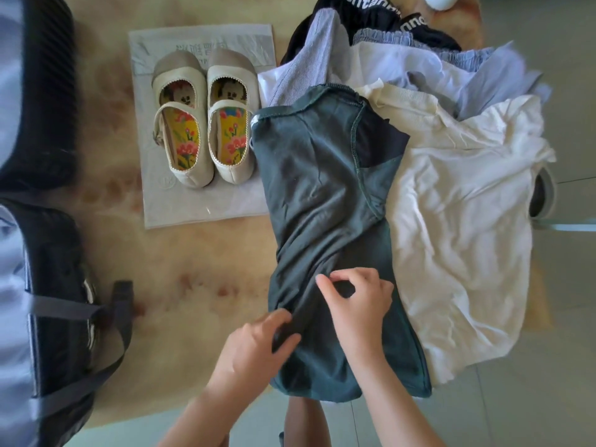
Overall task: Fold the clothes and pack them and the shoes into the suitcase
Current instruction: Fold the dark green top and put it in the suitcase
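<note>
A dark green garment [322, 195] lies lengthwise on the table, its lower end hanging over the near edge. My left hand [258, 343] pinches a fold at its lower left side. My right hand [354, 301] pinches the cloth just above, near its middle. A cream-white top [458, 227] lies crumpled to the right, partly under the green garment. Further back sit light blue clothes [435, 69] and black clothes with white lettering [371, 11]. A pair of beige strap shoes [200, 124] with flowered insoles stands on a grey bag [200, 204]. The open dark suitcase [48, 285] fills the left edge.
The wooden table top [193, 269] shows bare between the suitcase and the clothes. Grey straps [96, 317] lie across the suitcase half. A white round object [442, 1] sits at the far edge. Tiled floor [564, 382] lies to the right and below.
</note>
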Demonstrator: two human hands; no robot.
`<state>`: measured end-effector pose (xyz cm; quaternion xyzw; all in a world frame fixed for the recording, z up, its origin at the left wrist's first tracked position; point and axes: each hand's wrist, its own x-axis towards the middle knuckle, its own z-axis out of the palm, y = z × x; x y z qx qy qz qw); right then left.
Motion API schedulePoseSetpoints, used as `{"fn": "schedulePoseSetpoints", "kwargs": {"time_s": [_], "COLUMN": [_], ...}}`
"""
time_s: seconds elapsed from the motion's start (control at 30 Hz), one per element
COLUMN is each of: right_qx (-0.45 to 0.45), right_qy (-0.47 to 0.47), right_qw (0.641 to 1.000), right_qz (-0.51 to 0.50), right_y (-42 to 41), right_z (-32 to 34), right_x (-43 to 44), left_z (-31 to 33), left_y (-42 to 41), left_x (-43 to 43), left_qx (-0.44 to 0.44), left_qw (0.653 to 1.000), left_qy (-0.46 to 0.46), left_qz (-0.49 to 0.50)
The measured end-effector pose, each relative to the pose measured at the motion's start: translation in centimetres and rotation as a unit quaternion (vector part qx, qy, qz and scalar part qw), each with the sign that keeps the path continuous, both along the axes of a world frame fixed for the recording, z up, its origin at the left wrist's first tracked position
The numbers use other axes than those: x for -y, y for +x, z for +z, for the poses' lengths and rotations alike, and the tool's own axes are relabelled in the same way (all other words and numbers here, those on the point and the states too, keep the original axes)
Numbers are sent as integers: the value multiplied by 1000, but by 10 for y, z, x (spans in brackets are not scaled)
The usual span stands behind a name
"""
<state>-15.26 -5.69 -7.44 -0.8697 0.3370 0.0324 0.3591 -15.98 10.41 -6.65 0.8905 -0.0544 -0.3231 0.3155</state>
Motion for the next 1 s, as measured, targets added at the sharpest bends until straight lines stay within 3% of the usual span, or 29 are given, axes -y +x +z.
{"fn": "schedulePoseSetpoints", "kwargs": {"time_s": [0.13, 0.23, 0.37, 0.5, 0.7, 0.8, 0.87, 1.0], "right_qx": [6, 11, -39, -108, -136, -124, -101, -95], "right_qy": [177, 193, 227, 115, 12, -9, -28, -25], "right_qw": [978, 970, 968, 987, 991, 992, 994, 994], "right_qz": [-110, -149, -103, -31, -17, 1, 23, 43], "right_y": [-13, -25, -35, -42, -49, -45, -42, -37], "right_z": [18, 32, 41, 28, 12, 15, 15, 4], "right_x": [20, 36, 57, 77, 100, 95, 91, 88], "left_z": [20, 24, 23, 19, 12, 5, 0, -1], "left_y": [-33, -52, -69, -73, -79, -77, -69, -42], "left_x": [38, 68, 98, 116, 124, 112, 98, 65], "left_qx": [-37, -78, -108, -113, -145, -94, -28, 73], "left_qw": [993, 984, 978, 979, 975, 988, 994, 970], "left_qy": [-108, -123, -140, -148, -130, -111, -97, -54], "left_qz": [-36, -99, -114, -87, -108, -51, 41, 227]}}
